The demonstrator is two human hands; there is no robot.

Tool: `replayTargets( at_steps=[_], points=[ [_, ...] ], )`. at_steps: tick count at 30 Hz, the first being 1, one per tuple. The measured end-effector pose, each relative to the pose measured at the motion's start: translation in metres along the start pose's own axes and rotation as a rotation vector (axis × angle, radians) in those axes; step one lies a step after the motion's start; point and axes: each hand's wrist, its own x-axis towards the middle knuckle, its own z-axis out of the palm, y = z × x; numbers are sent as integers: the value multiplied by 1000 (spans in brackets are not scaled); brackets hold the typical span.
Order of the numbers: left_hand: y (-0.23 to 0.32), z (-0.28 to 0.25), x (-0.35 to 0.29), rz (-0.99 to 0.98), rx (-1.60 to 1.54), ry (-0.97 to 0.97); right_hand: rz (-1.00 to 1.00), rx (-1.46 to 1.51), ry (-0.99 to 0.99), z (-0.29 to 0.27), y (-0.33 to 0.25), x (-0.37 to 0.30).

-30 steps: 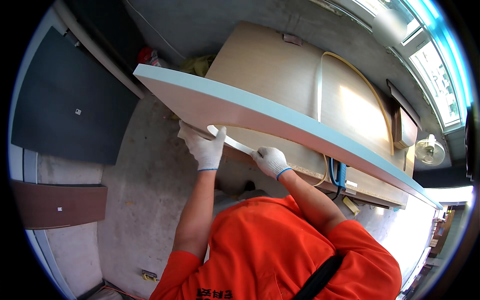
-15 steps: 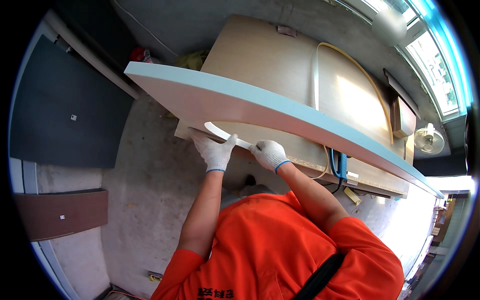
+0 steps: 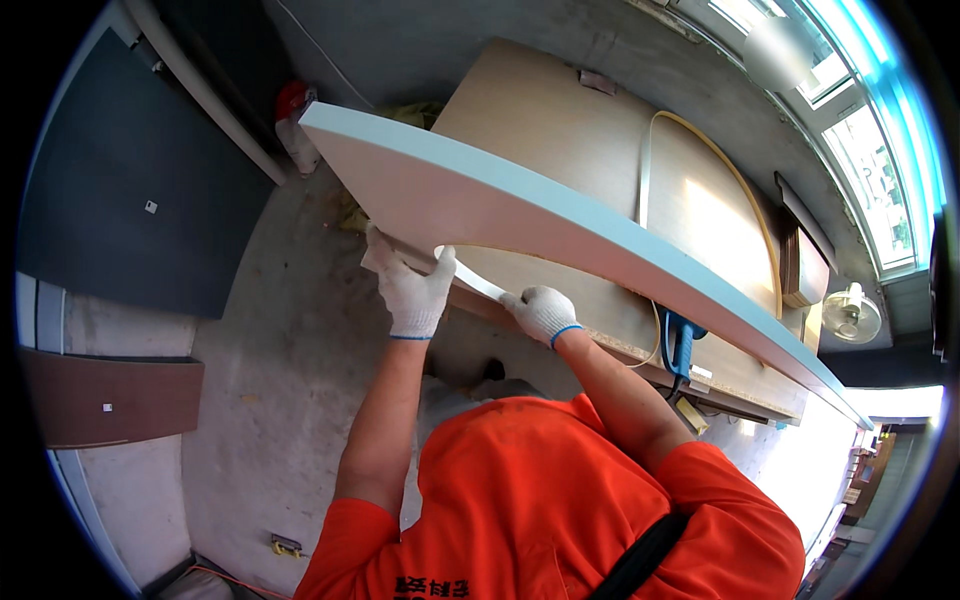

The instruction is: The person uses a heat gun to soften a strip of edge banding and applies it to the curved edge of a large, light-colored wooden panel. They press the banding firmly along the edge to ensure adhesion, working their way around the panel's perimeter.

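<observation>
Strip: a thin white edging strip (image 3: 478,283), flat and flexible, runs between both gloved hands, just below the long panel's lower edge.
Left hand (image 3: 412,290): fingers closed round the strip's left end, thumb up against the panel's underside.
Right hand (image 3: 541,311): fingers curled and pinching the strip's right end.
Panel: a long board (image 3: 520,215) with a smooth pale face and a light blue edge, lying tilted above the fingers on the table (image 3: 590,150).
Progress: judging by the loose strip, the edging is partly free; the stretch beyond the right hand looks not yet handled.
Table: matt brown board top; a curved pale band (image 3: 745,190) lies on it beyond the panel.
Blue tool (image 3: 680,340): right of the right hand, at the table's near edge.
Floor: rough grey concrete (image 3: 270,400) below the left hand.
</observation>
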Motion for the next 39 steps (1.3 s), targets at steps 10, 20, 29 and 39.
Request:
replayTargets(
  at_steps=[10,20,29,39],
  points=[
    [14,-56,58,-9,-214,-480,-97,549,566,29,-67,13],
    [44,-49,133,-180,-739,-687,-252,542,597,85,-104,135],
    [48,-56,139,-260,-773,-867,-520,2208,344,-62,-207,20],
    [27,-61,126,-4,-611,-818,-71,1243,711,56,-142,74]
  ],
)
